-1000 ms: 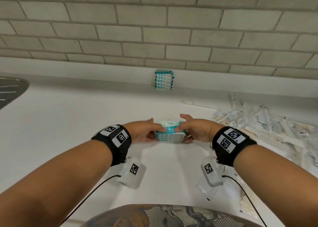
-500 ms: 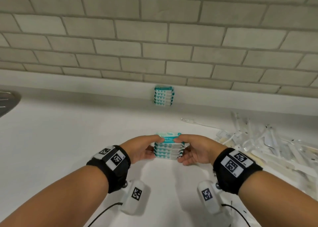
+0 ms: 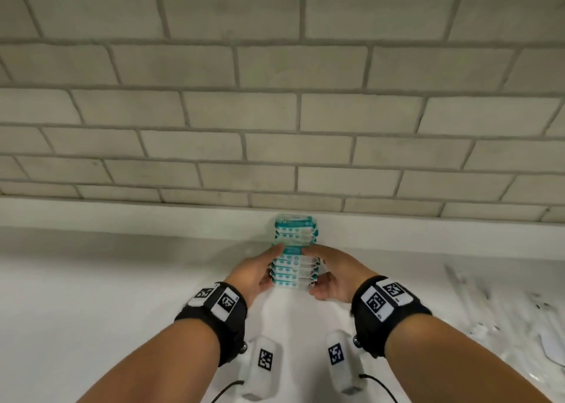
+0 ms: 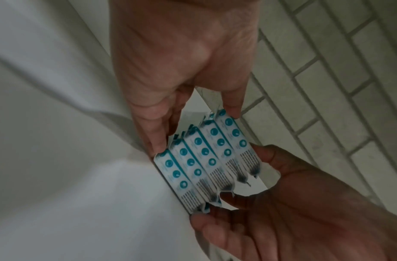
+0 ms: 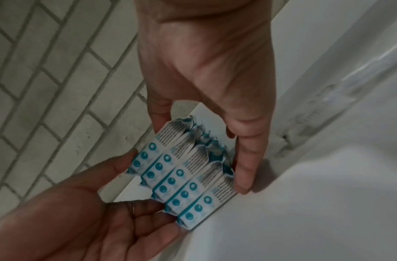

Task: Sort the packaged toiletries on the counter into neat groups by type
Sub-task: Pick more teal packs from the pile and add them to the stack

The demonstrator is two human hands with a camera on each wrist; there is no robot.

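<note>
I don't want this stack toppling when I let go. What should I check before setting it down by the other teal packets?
1. Left hand grips the held stack: ok.
2. Right hand grips the opposite side: ok.
3. Held packets squared up: not ok, their ends are staggered in both wrist views.
4. Stack at the wall upright: ok.
5. Counter bare in front of that stack: cannot tell, the hands hide it.
6. Held stack bottom on the counter: cannot tell.

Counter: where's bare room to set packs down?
Free: counter left of the left hand, and the strip between the forearms. Crowded: wrapped items at right; both hands grip a pack stack before the wall stack.
</note>
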